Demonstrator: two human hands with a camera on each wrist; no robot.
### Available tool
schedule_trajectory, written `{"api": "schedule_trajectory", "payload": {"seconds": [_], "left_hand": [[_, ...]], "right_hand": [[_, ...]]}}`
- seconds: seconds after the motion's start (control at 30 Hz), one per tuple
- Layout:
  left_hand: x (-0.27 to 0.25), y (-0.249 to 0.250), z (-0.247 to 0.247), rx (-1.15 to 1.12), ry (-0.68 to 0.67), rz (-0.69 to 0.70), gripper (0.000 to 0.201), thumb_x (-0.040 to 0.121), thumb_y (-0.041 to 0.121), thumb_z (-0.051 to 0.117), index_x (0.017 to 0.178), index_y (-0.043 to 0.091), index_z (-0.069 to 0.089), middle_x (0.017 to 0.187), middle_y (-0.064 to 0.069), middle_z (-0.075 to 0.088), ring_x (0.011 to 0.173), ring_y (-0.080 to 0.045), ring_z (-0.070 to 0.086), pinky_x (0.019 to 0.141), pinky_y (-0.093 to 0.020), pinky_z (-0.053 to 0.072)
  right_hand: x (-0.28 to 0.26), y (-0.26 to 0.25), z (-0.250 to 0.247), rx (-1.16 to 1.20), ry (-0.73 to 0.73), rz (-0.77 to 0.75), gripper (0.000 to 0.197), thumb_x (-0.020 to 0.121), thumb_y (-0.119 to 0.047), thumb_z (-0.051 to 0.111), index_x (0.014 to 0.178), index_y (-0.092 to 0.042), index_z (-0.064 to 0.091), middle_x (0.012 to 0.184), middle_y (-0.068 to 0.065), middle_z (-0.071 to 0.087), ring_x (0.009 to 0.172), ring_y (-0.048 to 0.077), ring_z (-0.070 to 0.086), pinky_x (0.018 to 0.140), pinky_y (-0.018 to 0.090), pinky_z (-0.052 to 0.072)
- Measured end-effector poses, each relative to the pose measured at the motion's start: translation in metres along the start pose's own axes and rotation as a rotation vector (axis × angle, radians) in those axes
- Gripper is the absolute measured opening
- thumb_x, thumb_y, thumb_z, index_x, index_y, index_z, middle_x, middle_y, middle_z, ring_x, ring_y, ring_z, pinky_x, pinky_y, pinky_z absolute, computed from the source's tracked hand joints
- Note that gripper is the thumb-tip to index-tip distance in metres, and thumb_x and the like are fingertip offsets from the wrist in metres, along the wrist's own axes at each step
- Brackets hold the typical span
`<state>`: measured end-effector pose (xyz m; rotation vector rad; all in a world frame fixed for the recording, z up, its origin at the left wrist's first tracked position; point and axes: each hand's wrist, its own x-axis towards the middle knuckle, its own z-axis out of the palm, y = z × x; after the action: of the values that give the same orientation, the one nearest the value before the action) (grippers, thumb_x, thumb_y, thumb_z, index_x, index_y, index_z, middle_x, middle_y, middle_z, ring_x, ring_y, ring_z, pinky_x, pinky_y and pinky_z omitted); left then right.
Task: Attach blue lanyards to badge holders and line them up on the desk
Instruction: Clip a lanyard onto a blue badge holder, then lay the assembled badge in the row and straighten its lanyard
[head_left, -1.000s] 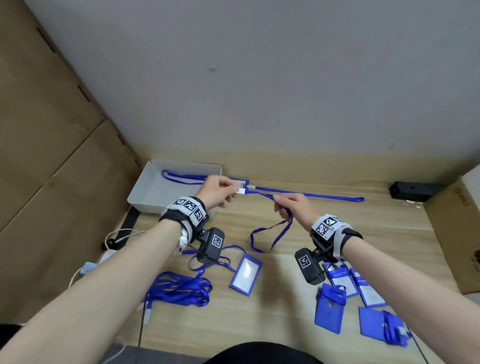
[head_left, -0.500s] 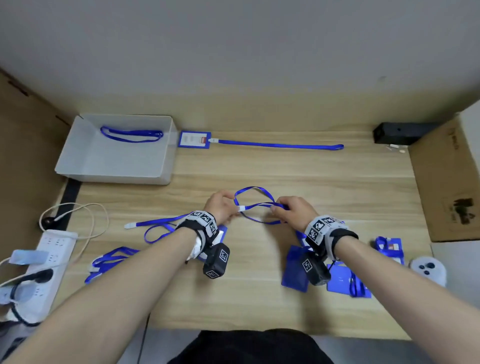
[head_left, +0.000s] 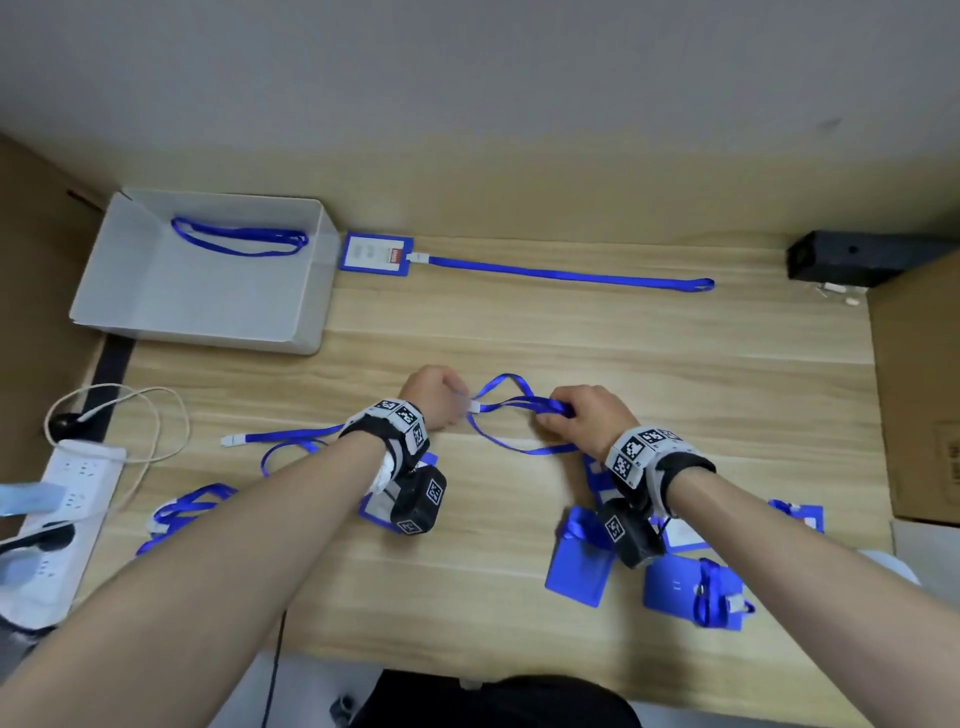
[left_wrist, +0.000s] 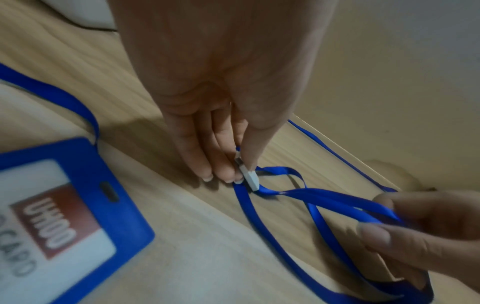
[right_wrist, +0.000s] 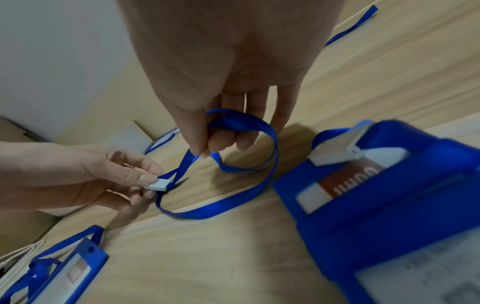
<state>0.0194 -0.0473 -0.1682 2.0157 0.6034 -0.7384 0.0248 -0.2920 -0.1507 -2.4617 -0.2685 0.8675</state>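
A blue lanyard (head_left: 511, 413) loops over the middle of the desk between my hands. My left hand (head_left: 439, 397) pinches its white clip (left_wrist: 248, 174), also seen in the right wrist view as the white clip (right_wrist: 157, 184). My right hand (head_left: 579, 418) pinches the ribbon (right_wrist: 233, 127) a little to the right. A finished badge holder (head_left: 376, 254) with its lanyard (head_left: 566, 273) stretched straight lies along the far edge. Under my left wrist lies a loose badge holder (left_wrist: 52, 205). More blue holders (head_left: 579, 564) lie under my right wrist.
A white tray (head_left: 156, 301) at the far left holds a spare lanyard (head_left: 239, 241). Loose lanyards (head_left: 182, 512) lie at the near left beside a power strip (head_left: 62, 499) and cable. A black box (head_left: 852, 257) and a cardboard box (head_left: 919, 395) stand on the right.
My hands came back from the far edge, where the finished badge now lies, to mid-desk with a new lanyard. In the last half second they hardly moved.
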Motion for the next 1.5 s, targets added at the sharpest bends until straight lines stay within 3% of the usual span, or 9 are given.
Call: {"api": "schedule_trajectory", "payload": {"seconds": [0.13,0.27,0.43,0.7,0.9,1.13,1.33,1.4,1.5], "left_hand": [[-0.009,-0.007,-0.037,-0.082,0.018,-0.032,0.010,0.085,0.002,0.069,0.080,0.009,0.065,0.076,-0.021,0.071,0.062,-0.025,0.064,0.069,-0.038,0.058],[-0.025,-0.013,-0.095,-0.157,0.048,0.034,0.013,0.087,-0.003,0.068,0.080,0.006,0.063,0.066,-0.012,0.068,0.050,-0.012,0.061,0.050,-0.020,0.053],[-0.035,-0.019,-0.168,-0.176,0.105,0.125,0.012,0.085,-0.005,0.069,0.078,0.004,0.064,0.068,-0.018,0.067,0.054,-0.020,0.062,0.053,-0.023,0.055],[-0.031,-0.054,-0.297,-0.205,0.133,0.230,0.006,0.084,-0.001,0.071,0.090,-0.002,0.069,0.080,-0.023,0.071,0.062,-0.022,0.065,0.063,-0.027,0.059],[-0.020,-0.068,-0.369,-0.237,0.235,0.215,0.009,0.085,0.005,0.072,0.093,0.005,0.070,0.081,-0.014,0.072,0.070,-0.021,0.068,0.072,-0.032,0.059],[0.045,-0.066,-0.423,-0.178,0.377,0.100,0.011,0.082,0.002,0.073,0.093,0.002,0.070,0.070,-0.012,0.069,0.056,-0.019,0.064,0.056,-0.026,0.054],[0.103,-0.072,-0.444,0.002,0.423,0.000,0.009,0.086,0.008,0.066,0.091,0.008,0.073,0.095,-0.014,0.072,0.090,-0.032,0.068,0.086,-0.038,0.056],[0.120,-0.075,-0.443,0.025,0.435,0.007,0.016,0.084,0.000,0.063,0.087,0.013,0.072,0.101,-0.014,0.071,0.097,-0.033,0.066,0.089,-0.036,0.054],[0.134,-0.078,-0.441,0.149,0.399,0.031,0.024,0.084,0.002,0.060,0.103,0.010,0.072,0.107,-0.015,0.070,0.103,-0.033,0.065,0.089,-0.033,0.052]], "right_hand": [[0.005,0.000,0.001,0.098,0.126,-0.073,0.019,0.084,-0.040,0.070,0.080,-0.022,0.066,0.073,-0.004,0.060,0.076,0.020,0.053,0.069,0.035,0.043],[0.011,-0.023,0.010,0.162,0.330,-0.218,0.013,0.078,-0.026,0.080,0.079,-0.019,0.069,0.091,-0.006,0.054,0.093,0.015,0.043,0.081,0.027,0.036],[0.022,-0.079,0.018,0.250,0.437,-0.167,0.012,0.080,-0.021,0.078,0.076,-0.020,0.067,0.097,-0.005,0.053,0.098,0.015,0.045,0.086,0.027,0.035],[0.050,-0.191,0.025,0.164,0.391,-0.111,0.010,0.085,-0.030,0.073,0.080,-0.024,0.066,0.088,-0.002,0.061,0.075,0.016,0.061,0.072,0.034,0.049],[0.086,-0.280,0.013,0.008,0.277,-0.039,0.012,0.089,-0.035,0.066,0.085,-0.023,0.064,0.080,-0.005,0.067,0.076,0.018,0.060,0.063,0.028,0.040],[0.182,-0.352,0.001,0.170,0.107,0.179,0.011,0.079,-0.012,0.062,0.070,-0.013,0.068,0.066,0.012,0.073,0.064,0.029,0.072,0.071,0.050,0.061],[0.248,-0.387,0.010,0.063,0.166,0.242,0.014,0.073,-0.009,0.064,0.074,-0.016,0.076,0.070,0.011,0.070,0.073,0.028,0.070,0.068,0.032,0.058],[0.265,-0.387,0.015,0.053,0.168,0.240,0.019,0.077,-0.009,0.059,0.083,-0.016,0.076,0.078,0.012,0.071,0.076,0.030,0.069,0.071,0.032,0.057],[0.280,-0.383,0.022,-0.001,0.155,0.220,0.031,0.078,-0.010,0.056,0.103,-0.017,0.073,0.093,0.015,0.071,0.086,0.032,0.069,0.068,0.029,0.050]]}}
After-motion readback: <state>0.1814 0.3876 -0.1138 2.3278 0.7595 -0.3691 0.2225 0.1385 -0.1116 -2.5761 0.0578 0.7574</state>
